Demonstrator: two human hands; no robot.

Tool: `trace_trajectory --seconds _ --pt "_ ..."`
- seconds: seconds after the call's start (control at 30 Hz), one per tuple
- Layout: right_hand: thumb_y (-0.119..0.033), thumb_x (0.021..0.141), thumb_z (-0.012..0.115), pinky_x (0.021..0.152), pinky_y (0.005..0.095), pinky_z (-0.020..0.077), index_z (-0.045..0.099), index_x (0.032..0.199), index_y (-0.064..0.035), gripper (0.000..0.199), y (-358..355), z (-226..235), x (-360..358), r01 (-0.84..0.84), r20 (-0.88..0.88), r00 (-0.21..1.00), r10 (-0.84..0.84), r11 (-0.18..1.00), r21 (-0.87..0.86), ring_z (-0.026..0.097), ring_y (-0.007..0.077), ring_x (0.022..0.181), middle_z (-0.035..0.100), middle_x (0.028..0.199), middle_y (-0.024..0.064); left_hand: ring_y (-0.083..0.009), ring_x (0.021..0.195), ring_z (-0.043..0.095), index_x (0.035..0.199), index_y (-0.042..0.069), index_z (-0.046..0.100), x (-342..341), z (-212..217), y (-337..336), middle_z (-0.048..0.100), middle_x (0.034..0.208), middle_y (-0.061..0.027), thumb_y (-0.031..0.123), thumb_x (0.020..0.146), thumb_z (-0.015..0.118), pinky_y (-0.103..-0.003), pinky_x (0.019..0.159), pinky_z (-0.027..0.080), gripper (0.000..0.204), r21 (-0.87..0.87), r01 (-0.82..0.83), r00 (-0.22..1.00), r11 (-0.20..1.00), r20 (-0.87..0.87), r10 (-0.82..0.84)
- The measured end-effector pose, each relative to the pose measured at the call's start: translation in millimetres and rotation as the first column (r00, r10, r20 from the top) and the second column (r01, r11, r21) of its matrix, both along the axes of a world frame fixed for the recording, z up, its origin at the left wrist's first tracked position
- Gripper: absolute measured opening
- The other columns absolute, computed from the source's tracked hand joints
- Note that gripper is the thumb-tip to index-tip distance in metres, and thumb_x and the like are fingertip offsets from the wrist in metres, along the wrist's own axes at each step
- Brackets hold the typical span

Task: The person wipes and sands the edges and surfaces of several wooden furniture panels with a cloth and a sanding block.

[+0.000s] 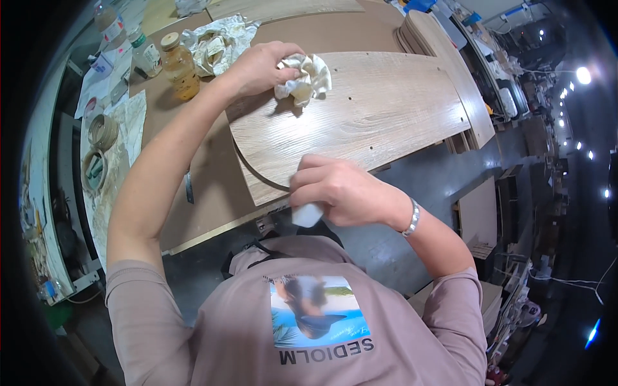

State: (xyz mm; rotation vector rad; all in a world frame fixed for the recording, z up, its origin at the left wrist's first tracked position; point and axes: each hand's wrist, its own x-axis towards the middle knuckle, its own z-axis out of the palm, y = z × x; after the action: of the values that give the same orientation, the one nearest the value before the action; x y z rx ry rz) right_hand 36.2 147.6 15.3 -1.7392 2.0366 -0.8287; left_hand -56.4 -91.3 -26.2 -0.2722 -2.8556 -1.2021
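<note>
A light wood-grain panel (386,96) with one rounded end and several small drilled holes lies on the worktable in front of me. At its far left part my left hand (264,67) is closed on a crumpled white cloth (304,80), which rests on or just above the panel's surface. Close to the panel's rounded near edge, my right hand (341,190) grips a small whitish flat piece (307,215); most of it is hidden by the fingers, so its kind cannot be made out. A metal bracelet circles the right wrist.
Left of the panel stand a jar of amber liquid (179,67), a bottle with a green cap (145,55) and a second stained cloth (219,44). A round tin (103,132) sits near the table's left edge. Stacked curved panels (444,71) lie at the far right.
</note>
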Motion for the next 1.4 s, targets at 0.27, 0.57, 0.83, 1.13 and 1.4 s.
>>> trace_trajectory --seconds 0.27,0.57,0.83,1.13,1.4 --pt "0.006 0.06 0.067 0.074 0.0403 0.0509 0.068 0.086 -0.002 0.027 -74 -16 -31 -0.203 0.044 0.978 0.206 0.977 -0.063 0.057 0.0296 0.09 0.063 0.085 0.0086 -0.0283 0.11 0.062 0.126 0.013 0.061 -7 -4 -9 0.066 0.12 -0.0129 0.025 0.086 0.069 -0.036 0.097 0.047 0.042 -0.051 0.066 0.998 0.997 0.01 -0.065" --pt "0.0 0.067 0.076 0.081 0.0359 0.0513 0.07 0.095 -0.0021 0.029 -147 -19 -87 -0.18 0.047 0.98 0.195 0.959 -0.217 0.065 0.0299 0.089 0.068 0.093 0.0127 -0.012 0.103 0.059 0.126 0.003 0.062 -36 -22 -47 0.066 0.117 -0.0058 0.008 0.088 0.059 -0.028 0.089 0.047 0.038 0.654 0.032 0.972 0.756 0.157 -0.177" --pt "-0.005 0.067 0.083 0.077 0.036 0.0534 0.071 0.099 -0.0013 0.034 -158 -23 -110 -0.117 -0.006 0.993 0.118 0.981 -0.155 0.067 0.029 0.083 0.07 0.093 0.0138 -0.017 0.097 0.064 0.117 0.0 0.064 -32 15 -88 0.067 0.112 -0.0099 -0.001 0.083 0.057 -0.032 0.085 0.054 0.035 0.746 -0.111 0.994 0.657 0.077 0.081" --pt "-0.007 0.068 0.085 0.07 0.0318 0.0535 0.07 0.094 0.0024 0.031 -159 -23 -124 0.144 0.196 0.97 -0.147 0.989 0.027 0.066 0.019 0.074 0.069 0.083 0.0117 -0.0281 0.109 0.066 0.126 0.005 0.061 164 59 -43 0.064 0.124 -0.0181 0.031 0.088 0.068 -0.04 0.089 0.055 0.046 0.434 0.21 0.957 0.876 -0.275 -0.093" --pt "-0.014 0.067 0.083 0.067 0.0329 0.0535 0.069 0.086 0.0015 0.029 -159 1 -113 -0.027 0.038 0.999 0.024 0.996 0.089 0.067 0.0204 0.069 0.069 0.077 0.0113 -0.0265 0.077 0.064 0.118 -0.005 0.061 193 8 77 0.058 0.13 -0.0252 0.015 0.072 0.065 -0.035 0.064 0.056 0.051 -0.482 -0.149 0.963 0.863 -0.268 0.017"
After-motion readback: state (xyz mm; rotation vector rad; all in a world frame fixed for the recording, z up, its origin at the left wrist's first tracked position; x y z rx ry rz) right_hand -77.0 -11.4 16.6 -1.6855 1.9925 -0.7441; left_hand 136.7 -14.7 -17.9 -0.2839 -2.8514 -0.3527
